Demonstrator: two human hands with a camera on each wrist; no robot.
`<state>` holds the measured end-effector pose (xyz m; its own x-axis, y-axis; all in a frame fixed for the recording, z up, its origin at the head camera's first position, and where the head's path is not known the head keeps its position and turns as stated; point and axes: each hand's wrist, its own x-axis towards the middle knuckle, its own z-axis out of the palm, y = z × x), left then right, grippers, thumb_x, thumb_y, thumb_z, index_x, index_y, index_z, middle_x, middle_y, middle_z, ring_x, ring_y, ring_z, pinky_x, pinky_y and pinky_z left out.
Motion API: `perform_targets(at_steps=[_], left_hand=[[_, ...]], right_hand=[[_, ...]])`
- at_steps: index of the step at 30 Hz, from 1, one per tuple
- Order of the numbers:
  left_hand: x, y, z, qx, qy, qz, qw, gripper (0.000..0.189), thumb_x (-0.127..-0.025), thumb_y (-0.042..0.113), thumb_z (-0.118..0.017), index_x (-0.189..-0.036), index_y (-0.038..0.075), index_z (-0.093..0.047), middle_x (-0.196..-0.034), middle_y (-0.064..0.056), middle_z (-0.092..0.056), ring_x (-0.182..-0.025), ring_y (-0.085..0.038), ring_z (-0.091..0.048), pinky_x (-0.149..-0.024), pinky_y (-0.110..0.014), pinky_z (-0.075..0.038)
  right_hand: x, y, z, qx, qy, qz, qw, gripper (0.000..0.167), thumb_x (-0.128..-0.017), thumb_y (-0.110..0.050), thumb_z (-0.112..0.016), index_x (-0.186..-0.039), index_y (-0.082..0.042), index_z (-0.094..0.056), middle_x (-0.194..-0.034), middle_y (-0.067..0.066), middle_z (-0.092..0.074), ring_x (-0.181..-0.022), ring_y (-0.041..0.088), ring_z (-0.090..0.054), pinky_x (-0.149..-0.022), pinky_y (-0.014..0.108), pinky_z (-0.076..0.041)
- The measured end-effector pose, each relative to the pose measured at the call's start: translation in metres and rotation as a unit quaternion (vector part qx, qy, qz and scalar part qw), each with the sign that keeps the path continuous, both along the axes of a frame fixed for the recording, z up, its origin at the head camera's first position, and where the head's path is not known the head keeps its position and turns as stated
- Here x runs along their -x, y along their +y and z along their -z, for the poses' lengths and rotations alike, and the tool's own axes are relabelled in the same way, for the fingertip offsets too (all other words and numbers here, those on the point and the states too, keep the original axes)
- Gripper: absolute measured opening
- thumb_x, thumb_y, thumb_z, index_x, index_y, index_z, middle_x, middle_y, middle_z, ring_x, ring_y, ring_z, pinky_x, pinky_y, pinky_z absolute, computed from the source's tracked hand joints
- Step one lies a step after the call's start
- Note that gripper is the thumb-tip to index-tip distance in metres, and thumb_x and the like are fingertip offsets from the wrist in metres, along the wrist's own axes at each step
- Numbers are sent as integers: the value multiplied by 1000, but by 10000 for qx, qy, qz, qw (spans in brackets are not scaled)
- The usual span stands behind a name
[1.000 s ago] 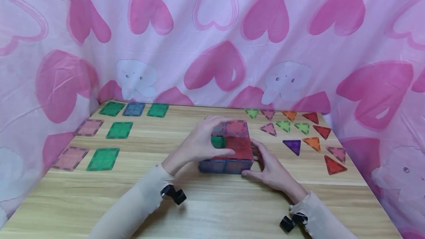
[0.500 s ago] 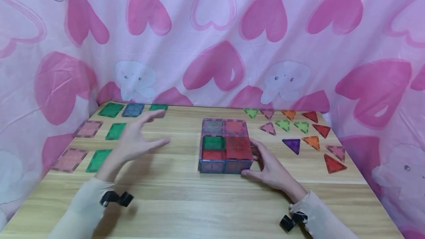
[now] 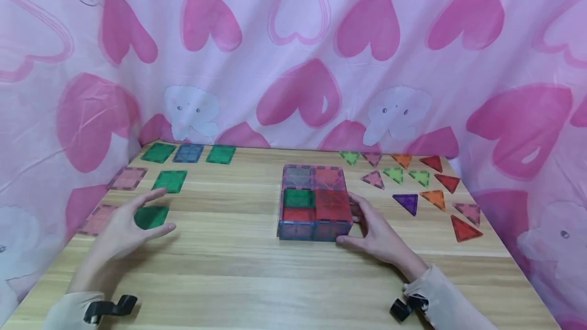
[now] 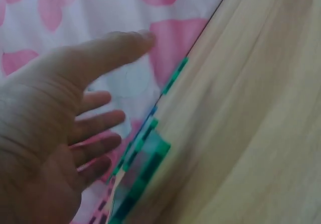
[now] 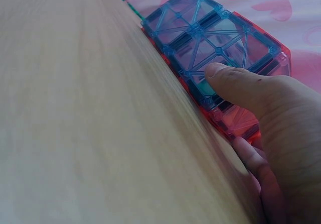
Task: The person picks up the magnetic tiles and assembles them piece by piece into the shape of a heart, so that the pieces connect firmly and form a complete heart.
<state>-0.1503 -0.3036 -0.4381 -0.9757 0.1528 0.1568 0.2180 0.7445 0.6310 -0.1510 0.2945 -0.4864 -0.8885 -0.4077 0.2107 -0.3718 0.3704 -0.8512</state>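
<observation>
Tile box [image 3: 333,205]: stands on the desk [image 3: 257,279] slightly right of centre, its near wall blue, red over the near right part of its top, green and red showing at the near left.
Right hand [image 3: 378,234]: at the box's right side, fingers and thumb clamped on the near right corner; the thumb lies against the blue wall, the other fingers reach around the right side.
Left hand [image 3: 116,234]: well apart from the box, to its left; fingers apart, thumb spread away from the index finger.
Near green tile [image 3: 153,216]: flat on the desk, seen from the head between left thumb and index finger, partly hidden by the hand; whether they touch, I cannot tell.
Middle green tile [image 3: 169,182]: just beyond the left index fingertip.
Purple triangle [image 3: 407,203]: flat, beyond the right hand, apart from its fingers.
</observation>
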Motion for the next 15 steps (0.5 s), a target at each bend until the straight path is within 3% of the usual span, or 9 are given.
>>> perform_targets(at_steps=[6,11,15], left_hand=[[1,-7,10,801,-309,8,9963,93,-88,54,-93,-160,9,-55,-158,-30,-57,-147,-60,-47,-109,-81,-39],[-1,-9,11,1009,-288,203,9943,89,-85,49,-97,-154,6,-62,-158,-33,-56,-143,-62,-49,-107,-81,-41],[0,-7,8,1100,-380,368,9925,99,-79,52,-101,-154,1,-63,-161,-30,-51,-144,-62,-46,-108,-82,-41]], right_hand=[[-1,-2,1,63,-19,-21,10000,107,-91,-23,-96,-175,-28,-30,-160,7,-59,-138,23,-66,-115,20,-49],[0,-2,2,49,21,-72,10000,107,-92,-23,-95,-175,-27,-29,-160,8,-59,-138,23,-66,-115,20,-49],[0,-1,2,46,-23,-26,10000,108,-91,-25,-96,-175,-29,-29,-160,7,-59,-138,22,-66,-115,20,-49]])
